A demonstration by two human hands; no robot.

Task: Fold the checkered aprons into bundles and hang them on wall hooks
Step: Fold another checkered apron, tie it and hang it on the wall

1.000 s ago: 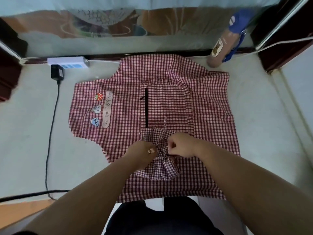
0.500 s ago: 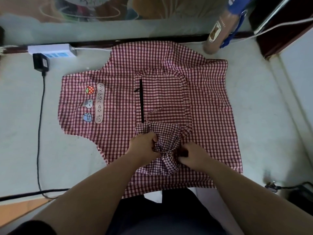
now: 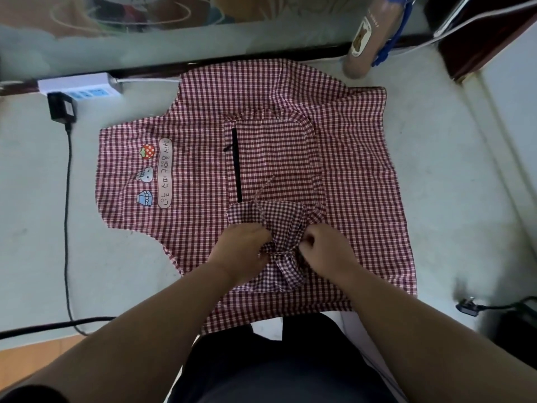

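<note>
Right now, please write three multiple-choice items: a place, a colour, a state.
1. Where is the white plastic power strip, relative to the red-and-white checkered cloth apron? A on it; B beyond its far-left edge; C under it.
2. What colour is the long pocket zipper? A white; B black; C blue.
3. The left hand and right hand? A lie flat; B hang idle; C grip the small bunched checkered cloth.
Key: B, it sits off the fabric; B, a dark line; C, fingers curl round it.
</note>
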